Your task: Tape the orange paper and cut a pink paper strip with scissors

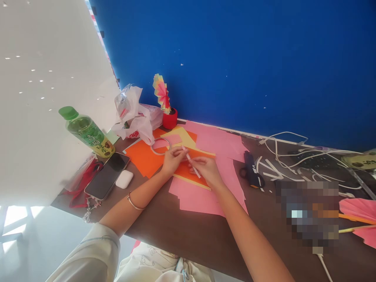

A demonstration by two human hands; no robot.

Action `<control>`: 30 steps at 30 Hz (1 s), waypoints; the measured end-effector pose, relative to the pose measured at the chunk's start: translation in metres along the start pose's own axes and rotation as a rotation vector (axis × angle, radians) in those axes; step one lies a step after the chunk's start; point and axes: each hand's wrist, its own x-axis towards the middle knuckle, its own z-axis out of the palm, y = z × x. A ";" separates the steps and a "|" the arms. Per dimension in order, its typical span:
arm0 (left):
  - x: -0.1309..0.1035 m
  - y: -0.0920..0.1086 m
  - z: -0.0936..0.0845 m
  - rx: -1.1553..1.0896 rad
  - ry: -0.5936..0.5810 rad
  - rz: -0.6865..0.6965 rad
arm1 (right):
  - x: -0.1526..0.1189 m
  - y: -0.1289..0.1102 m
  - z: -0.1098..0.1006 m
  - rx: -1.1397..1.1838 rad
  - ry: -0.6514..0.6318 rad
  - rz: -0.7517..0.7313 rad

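Observation:
A thin, pale pink rolled paper stick point(195, 169) slants between my two hands over the paper sheets. My left hand point(174, 159) pinches its upper end with closed fingers. Lower down, the fingers of my right hand point(206, 167) are closed round the stick, hiding part of it. Beneath them lie orange sheets point(141, 161), a yellow sheet point(185, 138) and pink sheets point(202, 201). A ring-shaped roll of tape point(161, 153) rests on the paper just beyond my left hand.
At left stand a green-capped bottle point(88, 131), a phone point(107, 176) and a white earbud case point(124, 179). A plastic bag point(138, 121) and a red pot point(170, 119) with a folded paper fan are behind. Scissors point(252, 172), paper strips and white cables point(276, 149) lie right.

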 end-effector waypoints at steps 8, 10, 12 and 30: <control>0.001 -0.007 -0.003 0.074 -0.088 -0.012 | -0.001 -0.001 -0.003 0.012 -0.021 0.000; 0.001 -0.006 -0.003 0.042 -0.058 -0.011 | -0.002 -0.001 -0.005 -0.002 -0.029 0.010; 0.001 -0.003 -0.002 0.019 -0.016 -0.018 | -0.002 -0.002 -0.006 -0.012 -0.030 0.020; -0.001 0.000 -0.002 -0.012 0.015 -0.019 | -0.003 -0.001 -0.005 0.015 -0.027 0.046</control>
